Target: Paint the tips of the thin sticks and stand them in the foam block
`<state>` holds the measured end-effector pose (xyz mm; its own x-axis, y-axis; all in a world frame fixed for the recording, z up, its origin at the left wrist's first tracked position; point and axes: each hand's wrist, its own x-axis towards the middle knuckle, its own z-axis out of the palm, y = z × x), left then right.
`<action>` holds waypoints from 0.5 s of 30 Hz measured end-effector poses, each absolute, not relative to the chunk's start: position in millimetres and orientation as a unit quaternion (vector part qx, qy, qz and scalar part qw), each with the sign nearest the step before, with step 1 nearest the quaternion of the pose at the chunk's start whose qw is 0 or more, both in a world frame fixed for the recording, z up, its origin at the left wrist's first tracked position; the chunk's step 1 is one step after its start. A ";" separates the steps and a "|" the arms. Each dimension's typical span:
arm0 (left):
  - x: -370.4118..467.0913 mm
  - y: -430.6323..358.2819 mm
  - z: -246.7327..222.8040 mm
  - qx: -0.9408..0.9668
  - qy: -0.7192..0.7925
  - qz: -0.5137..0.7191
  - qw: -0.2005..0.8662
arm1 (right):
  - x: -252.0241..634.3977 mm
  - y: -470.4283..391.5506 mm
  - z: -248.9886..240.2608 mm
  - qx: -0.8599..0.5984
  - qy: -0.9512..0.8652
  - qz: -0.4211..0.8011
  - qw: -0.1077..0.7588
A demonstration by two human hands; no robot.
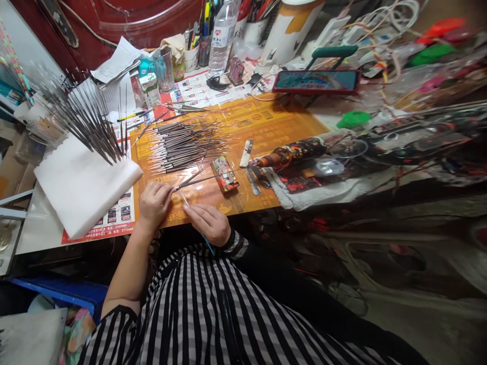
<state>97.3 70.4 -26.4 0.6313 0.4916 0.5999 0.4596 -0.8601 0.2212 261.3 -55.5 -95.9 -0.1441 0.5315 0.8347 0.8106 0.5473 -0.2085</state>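
My left hand [154, 204] pinches the end of a thin dark rod [194, 182] over the orange mat [249, 196]. Just to its right, my right hand [208, 223] holds a slim blue-handled tool [208, 244], whose pale tip points toward the fingers of my left hand. Behind both hands, many thin dark rods with fine tips [182, 147] lie in a dense pile on the mat. A small paint-spotted box [225, 175] sits to the right, with the far end of the held rod passing near it.
A white foam block [87, 177] with many upright dark rods [87, 121] is at the left. At the back stand a water bottle [220, 38] and a phone on a stand [316, 81]. A paint-stained cylinder [300, 152] and white cloth [315, 198] lie right.
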 end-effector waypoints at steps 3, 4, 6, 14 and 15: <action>95.9 67.3 -22.0 0.901 0.280 0.330 0.013 | 263.9 -57.6 -95.5 -0.440 -0.751 -0.146 0.471; 94.2 66.4 -19.5 0.900 0.287 0.328 0.005 | 264.7 -58.4 -95.5 -0.436 -0.755 -0.142 0.468; 88.1 65.9 -13.4 0.894 0.297 0.335 -0.015 | 266.0 -59.8 -96.0 -0.428 -0.761 -0.140 0.468; 39.6 92.8 10.1 0.832 0.390 0.393 -0.036 | 264.2 -60.3 -96.1 -0.414 -0.758 -0.123 0.488; 36.3 98.6 11.7 0.821 0.407 0.399 -0.034 | 263.7 -60.2 -95.5 -0.416 -0.758 -0.124 0.487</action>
<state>36.3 98.6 11.7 0.3513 0.6411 0.6824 0.6955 -0.6666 0.2682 263.7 -60.2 -95.5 -0.1795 0.5101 0.8412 0.7519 0.6225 -0.2171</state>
